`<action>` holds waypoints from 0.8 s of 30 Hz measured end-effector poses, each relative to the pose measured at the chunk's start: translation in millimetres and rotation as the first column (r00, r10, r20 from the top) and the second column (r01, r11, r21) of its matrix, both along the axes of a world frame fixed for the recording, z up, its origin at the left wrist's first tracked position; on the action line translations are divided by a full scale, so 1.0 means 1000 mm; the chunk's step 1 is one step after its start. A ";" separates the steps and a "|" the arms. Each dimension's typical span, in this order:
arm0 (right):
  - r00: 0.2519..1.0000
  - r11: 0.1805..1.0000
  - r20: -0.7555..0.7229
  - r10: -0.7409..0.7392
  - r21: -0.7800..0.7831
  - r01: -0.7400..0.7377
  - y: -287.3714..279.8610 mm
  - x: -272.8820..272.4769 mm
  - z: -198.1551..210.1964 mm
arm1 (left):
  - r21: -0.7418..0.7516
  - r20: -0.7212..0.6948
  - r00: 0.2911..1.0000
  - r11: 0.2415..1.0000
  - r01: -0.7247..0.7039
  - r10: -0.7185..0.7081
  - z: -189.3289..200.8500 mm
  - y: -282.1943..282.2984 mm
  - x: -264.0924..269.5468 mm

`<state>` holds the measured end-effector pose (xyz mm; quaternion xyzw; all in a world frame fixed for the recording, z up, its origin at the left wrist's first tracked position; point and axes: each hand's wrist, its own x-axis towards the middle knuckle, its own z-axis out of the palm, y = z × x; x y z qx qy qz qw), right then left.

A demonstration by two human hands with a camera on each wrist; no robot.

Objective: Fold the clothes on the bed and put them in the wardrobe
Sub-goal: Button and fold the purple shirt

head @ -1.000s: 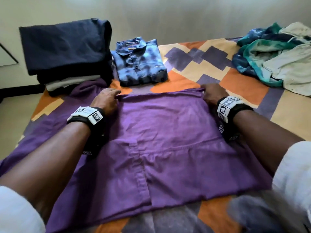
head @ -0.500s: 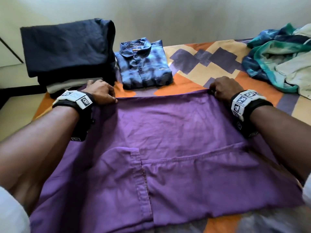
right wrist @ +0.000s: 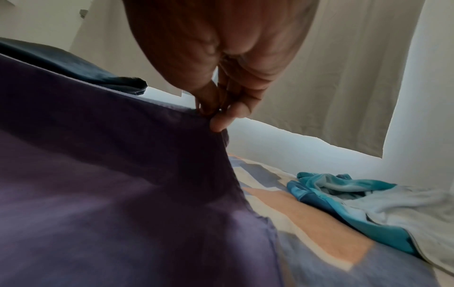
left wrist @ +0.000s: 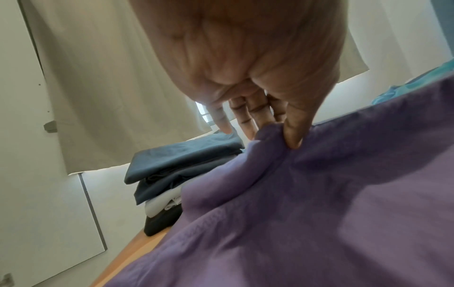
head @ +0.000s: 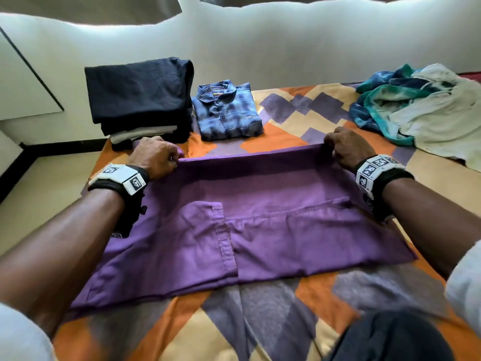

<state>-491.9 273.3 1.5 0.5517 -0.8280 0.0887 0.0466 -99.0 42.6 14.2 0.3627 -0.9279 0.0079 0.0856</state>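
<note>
A purple shirt (head: 260, 209) lies spread across the patterned bed (head: 283, 321), its far part folded over so the button placket shows near the middle. My left hand (head: 156, 157) pinches the far left corner of the fold; in the left wrist view the thumb (left wrist: 294, 132) presses the purple shirt (left wrist: 319, 203) against the fingers. My right hand (head: 346, 147) pinches the far right corner, and the right wrist view shows the fingertips (right wrist: 218, 120) gripping the purple shirt (right wrist: 123, 184) edge. Both corners are raised a little off the bed.
A stack of folded dark clothes (head: 140, 97) stands at the far left of the bed, with a folded blue checked shirt (head: 226, 110) beside it. A heap of unfolded teal and white clothes (head: 421, 108) lies at the far right. The wall runs behind the bed.
Both hands have drawn the shirt's far edge toward me while gripping its corners. The view has tilted up, so more wall shows.
</note>
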 end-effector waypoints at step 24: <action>0.983 0.957 -0.013 -0.185 0.224 0.183 0.120 0.069 -0.053 | -0.120 0.306 0.929 0.959 0.257 -0.210 -0.063 0.136 0.073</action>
